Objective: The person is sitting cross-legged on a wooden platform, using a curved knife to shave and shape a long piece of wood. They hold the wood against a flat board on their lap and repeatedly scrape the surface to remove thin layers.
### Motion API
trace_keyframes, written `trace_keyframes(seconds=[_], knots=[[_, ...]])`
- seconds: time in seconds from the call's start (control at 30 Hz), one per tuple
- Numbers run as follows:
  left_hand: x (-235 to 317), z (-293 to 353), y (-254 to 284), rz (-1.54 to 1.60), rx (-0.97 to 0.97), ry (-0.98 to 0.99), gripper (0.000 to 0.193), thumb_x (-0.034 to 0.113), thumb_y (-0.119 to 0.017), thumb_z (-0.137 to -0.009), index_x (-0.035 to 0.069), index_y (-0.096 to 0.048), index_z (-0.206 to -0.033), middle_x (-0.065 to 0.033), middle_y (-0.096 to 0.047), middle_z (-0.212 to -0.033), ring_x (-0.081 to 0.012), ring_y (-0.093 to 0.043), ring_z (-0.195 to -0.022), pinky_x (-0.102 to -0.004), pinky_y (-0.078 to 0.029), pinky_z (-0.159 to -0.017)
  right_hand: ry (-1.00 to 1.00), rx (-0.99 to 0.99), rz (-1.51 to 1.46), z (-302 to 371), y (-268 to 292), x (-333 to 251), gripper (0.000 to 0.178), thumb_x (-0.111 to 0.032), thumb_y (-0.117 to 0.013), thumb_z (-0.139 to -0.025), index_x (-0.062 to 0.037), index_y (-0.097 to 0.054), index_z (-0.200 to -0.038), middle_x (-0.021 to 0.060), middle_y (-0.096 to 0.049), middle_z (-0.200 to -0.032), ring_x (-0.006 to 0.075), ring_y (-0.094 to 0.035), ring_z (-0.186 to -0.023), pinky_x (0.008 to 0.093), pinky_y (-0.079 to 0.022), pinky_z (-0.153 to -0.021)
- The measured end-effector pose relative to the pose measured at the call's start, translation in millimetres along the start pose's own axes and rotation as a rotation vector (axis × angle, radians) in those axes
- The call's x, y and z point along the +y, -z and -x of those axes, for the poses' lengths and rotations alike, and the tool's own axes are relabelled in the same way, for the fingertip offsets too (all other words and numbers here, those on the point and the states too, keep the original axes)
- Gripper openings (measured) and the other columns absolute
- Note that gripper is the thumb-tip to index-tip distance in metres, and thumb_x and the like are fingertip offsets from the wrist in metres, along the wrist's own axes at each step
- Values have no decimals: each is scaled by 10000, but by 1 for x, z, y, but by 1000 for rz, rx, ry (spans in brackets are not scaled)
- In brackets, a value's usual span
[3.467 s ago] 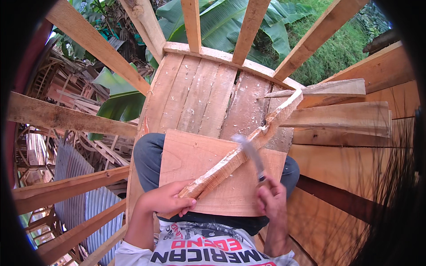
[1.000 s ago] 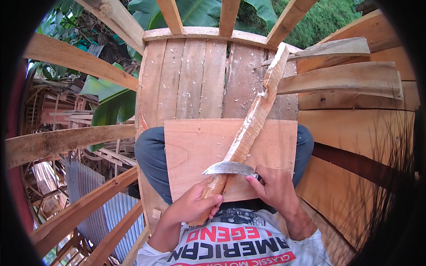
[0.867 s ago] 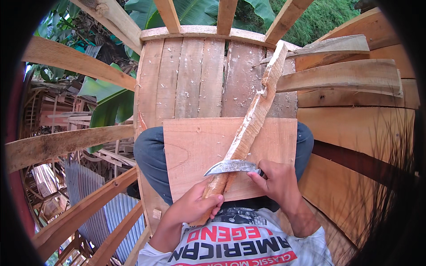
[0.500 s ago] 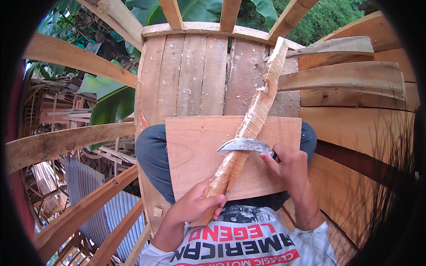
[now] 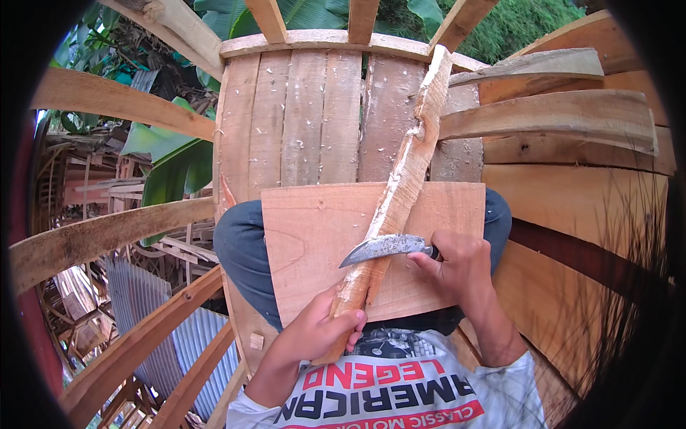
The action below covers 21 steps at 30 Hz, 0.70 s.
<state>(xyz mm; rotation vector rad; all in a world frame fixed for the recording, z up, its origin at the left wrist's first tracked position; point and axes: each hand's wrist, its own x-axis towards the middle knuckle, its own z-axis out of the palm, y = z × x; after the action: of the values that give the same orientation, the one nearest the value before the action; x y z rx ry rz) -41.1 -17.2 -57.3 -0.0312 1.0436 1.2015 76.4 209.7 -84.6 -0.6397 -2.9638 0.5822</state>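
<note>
– Grip, step?
– On my remote feed, left hand (image 5: 325,330) clamps the long, bent, pale-brown wooden strip (image 5: 400,194), slanted over the flat reddish wooden board (image 5: 314,230); right hand (image 5: 459,266) clamps the curved grey metal knife (image 5: 381,248)
– Next?
– Looks mid-shaving, so I'd say: strip steady, knife controlled

Soft, even daylight enters through the open gaps between the wooden slats (image 5: 121,104), leaving the board (image 5: 307,229) bright from its far edge to its near corners with only faint shadow, while the corrugated sheets (image 5: 204,350) beyond its left edge give off a pale, bluish sheen. The knife blade (image 5: 382,247) looks fairly crisp and shines a dull grey. Fisheye distortion bows the slats toward a black circular rim, and dark, hair-like strands (image 5: 636,286) blur out of focus well past the board's right edge.
</note>
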Motion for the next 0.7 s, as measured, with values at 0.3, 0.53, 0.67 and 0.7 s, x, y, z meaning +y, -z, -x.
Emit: trace_keyframes(seconds=[0.3, 0.53, 0.67, 0.7], knots=[[-6, -1, 8, 150, -33, 2, 287, 133, -552, -902, -15, -437, -1120, -57, -531, -796, -122, -540, -635, -244, -453, -563, -95, -49, -70, -4, 8, -12, 445, -466, -705, -757, -86, -551, -585, 74, -542, -503, 260, -577, -469, 357, -426, -429], [12, 9, -13, -370, 199, -47, 456, 157, -565, -895, -44, -367, -1254, -158, -584, -878, -219, -606, -752, -324, -489, -664, -173, -202, -373, 16, 19, -29, 428, -418, -717, -766, -49, -564, -612, 103, -533, -503, 270, -563, -459, 349, -429, -445], [13, 13, -18, -691, 277, -171, 530, 187, -569, -883, -55, -341, -1297, -277, -580, -1002, -391, -596, -954, -410, -463, -814, -199, -168, -343, 21, 27, -22, 424, -406, -724, -764, -40, -566, -621, 106, -529, -503, 270, -563, -461, 347, -429, -447], [15, 15, -20, -732, 297, -146, 546, 195, -574, -878, -56, -337, -1302, -300, -571, -1032, -433, -579, -1000, -429, -452, -844, -189, -164, -322, 23, 28, -21, 424, -408, -725, -763, -39, -568, -624, 107, -529, -503, 270, -565, -462, 347, -430, -448]])
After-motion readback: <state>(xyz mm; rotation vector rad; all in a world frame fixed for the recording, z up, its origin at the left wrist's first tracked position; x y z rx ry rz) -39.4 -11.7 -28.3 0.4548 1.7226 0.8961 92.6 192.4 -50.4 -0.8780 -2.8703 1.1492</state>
